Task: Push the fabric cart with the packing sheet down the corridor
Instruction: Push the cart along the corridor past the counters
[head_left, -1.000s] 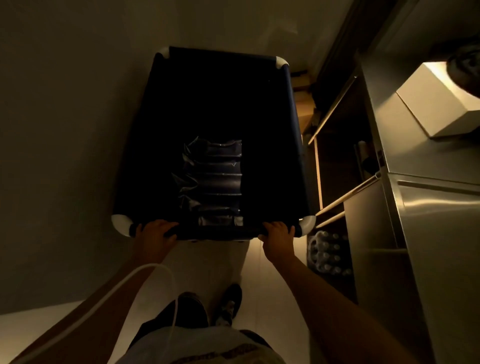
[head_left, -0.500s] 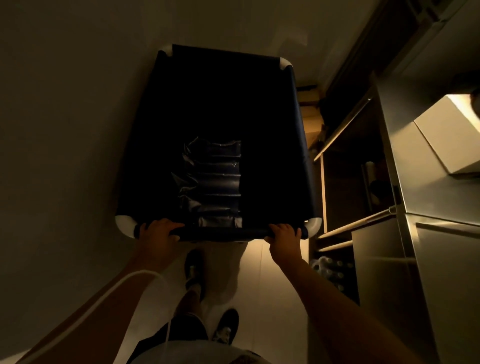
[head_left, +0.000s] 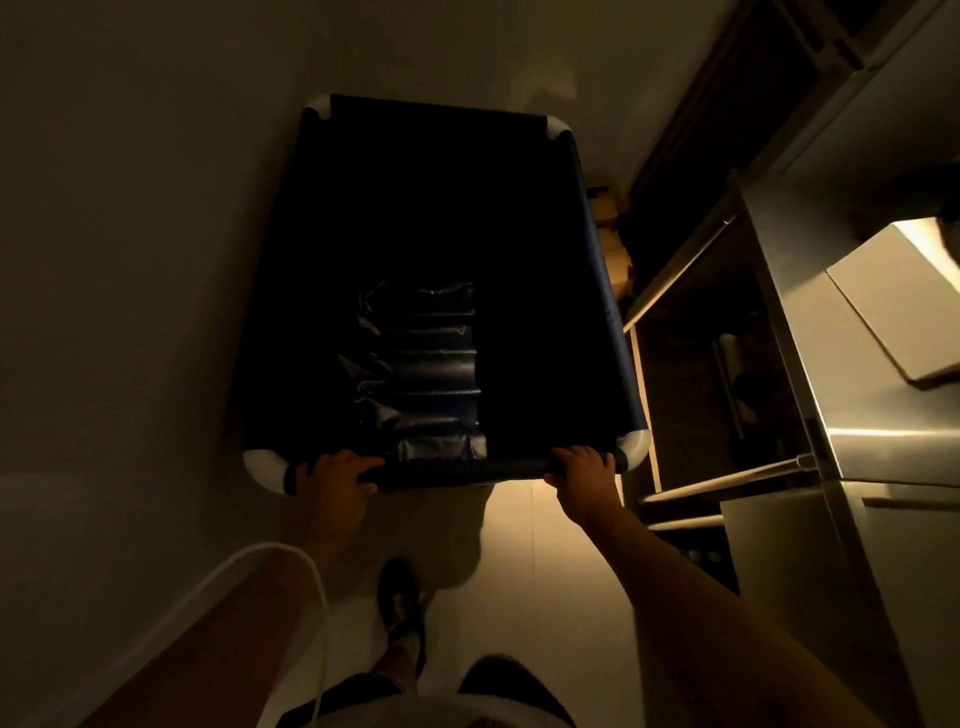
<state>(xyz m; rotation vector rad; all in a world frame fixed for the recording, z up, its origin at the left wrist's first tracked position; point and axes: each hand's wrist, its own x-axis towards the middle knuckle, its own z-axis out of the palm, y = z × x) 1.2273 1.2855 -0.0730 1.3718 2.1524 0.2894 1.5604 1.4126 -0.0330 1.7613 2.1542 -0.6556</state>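
A dark blue fabric cart with white rounded corners fills the middle of the dim view. Inside it, near my side, lies a ribbed, shiny packing sheet. My left hand is wrapped around the near rail of the cart by its left corner. My right hand grips the same rail by the right corner. Both arms reach forward from the bottom of the view. The cart's wheels and underside are hidden.
A plain wall runs close along the cart's left side. On the right stand open wooden shelves and a steel cabinet with a white box on top. Cardboard boxes sit beyond the cart's right edge. Pale floor lies underfoot.
The cart has rolled forward along the corridor; the shelves and steel cabinet have slid back toward me. My feet have stepped forward. Both hands have kept their grip on the rail.
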